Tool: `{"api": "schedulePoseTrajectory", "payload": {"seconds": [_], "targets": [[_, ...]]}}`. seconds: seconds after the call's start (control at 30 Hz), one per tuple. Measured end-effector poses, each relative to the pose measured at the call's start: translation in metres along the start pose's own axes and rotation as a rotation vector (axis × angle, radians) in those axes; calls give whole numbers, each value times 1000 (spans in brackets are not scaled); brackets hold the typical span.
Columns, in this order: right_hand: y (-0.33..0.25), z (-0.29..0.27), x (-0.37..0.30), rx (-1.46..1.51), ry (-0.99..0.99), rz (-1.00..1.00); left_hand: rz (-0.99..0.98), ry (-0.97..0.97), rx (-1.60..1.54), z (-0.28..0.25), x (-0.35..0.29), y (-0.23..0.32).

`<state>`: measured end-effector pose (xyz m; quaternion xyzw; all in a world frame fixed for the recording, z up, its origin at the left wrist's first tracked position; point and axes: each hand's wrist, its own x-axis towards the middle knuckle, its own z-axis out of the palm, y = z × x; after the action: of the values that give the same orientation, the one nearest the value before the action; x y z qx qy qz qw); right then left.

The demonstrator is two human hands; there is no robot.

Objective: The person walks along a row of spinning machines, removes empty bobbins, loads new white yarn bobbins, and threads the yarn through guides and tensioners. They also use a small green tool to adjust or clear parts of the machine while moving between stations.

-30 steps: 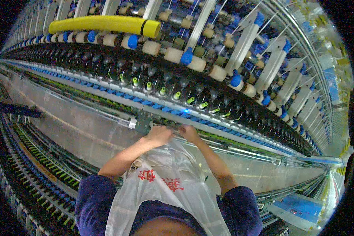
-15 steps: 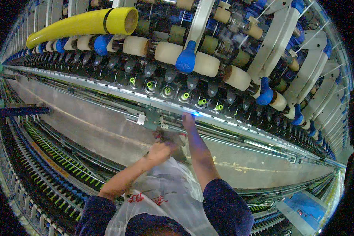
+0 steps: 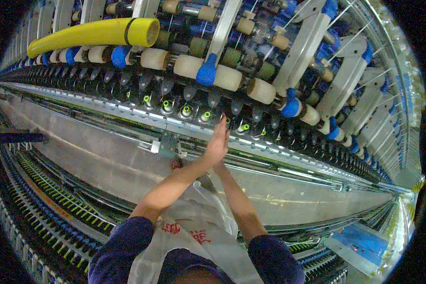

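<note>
My left hand (image 3: 216,145) reaches up to the row of spindles, fingers stretched out and seen edge-on. Its fingertips are beside a green-topped bobbin (image 3: 228,124), which they partly cover. Close against it on the right is my right hand (image 3: 226,138), mostly hidden behind the left, so its fingers cannot be made out. Any thread between the hands is too fine to see. Other green-topped bobbins (image 3: 206,116) stand to either side in the spindle row. Just below them runs the pale metal rail (image 3: 175,122) of the spinning frame.
Cream rollers (image 3: 227,79) and blue-capped arms (image 3: 206,71) overhang the spindles. A thick yellow tube (image 3: 90,34) lies across the upper left. Behind me, past the aisle floor (image 3: 94,137), stands another machine row (image 3: 66,189). A translucent apron (image 3: 189,208) hangs in front of me.
My left hand has risen from near my apron to the spindles. My right hand has moved up from the rail beside it. The view has shifted slightly, with the machine sliding left.
</note>
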<state>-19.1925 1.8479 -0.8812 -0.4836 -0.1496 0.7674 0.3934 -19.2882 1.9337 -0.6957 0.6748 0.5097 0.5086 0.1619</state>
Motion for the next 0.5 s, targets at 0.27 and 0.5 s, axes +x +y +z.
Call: {"api": "schedulePoseTrajectory", "payload": {"seconds": [0.27, 0.5], "targets": [[-85, 25, -130, -608, 220, 80, -249, -159, -268, 9, 59, 21], [-174, 114, -201, -743, 265, -904, -348, -239, -813, -110, 104, 140]]}}
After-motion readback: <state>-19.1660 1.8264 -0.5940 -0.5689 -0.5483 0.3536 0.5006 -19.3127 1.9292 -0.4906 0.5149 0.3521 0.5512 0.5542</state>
